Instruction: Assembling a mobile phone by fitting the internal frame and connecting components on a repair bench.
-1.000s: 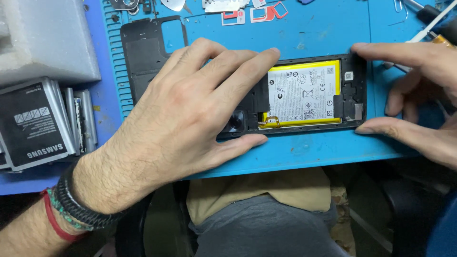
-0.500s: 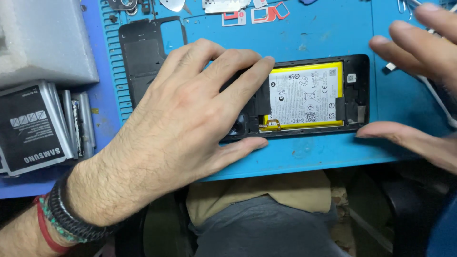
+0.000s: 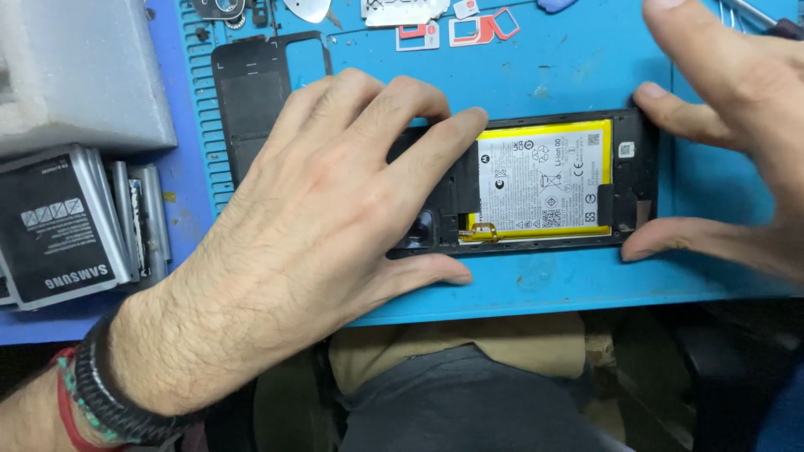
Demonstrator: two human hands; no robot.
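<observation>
- Centrally, an opened phone (image 3: 544, 180) lies back-up on the blue work mat (image 3: 569, 75), long axis running 9 to 3 o'clock, yellow-edged battery (image 3: 540, 177) exposed in its frame.
- Left hand (image 3: 318, 218) lies flat over the phone's 9 o'clock end, fingers spread wide and pressing down, thumb along the near edge; it grips nothing.
- Right hand (image 3: 729, 125) sits at the 3 o'clock end, fingers parted: one fingertip touches the far corner, the thumb touches the near corner, the rest are raised above the mat.
- At 10 o'clock of the phone, a black back cover (image 3: 251, 100) lies on the mat, partly under the left fingers.
- At 12 o'clock, small card trays (image 3: 452, 32) and loose metal parts line the mat's far edge, well apart from the phone.
- At 9 o'clock, off the mat, a stack of spare batteries (image 3: 75, 222) stands near the left wrist; grey foam block (image 3: 79, 71) beyond it.
- Mat's near edge runs just beside the phone at 6 o'clock; little margin there.
- Bare mat lies between the phone and the card trays.
</observation>
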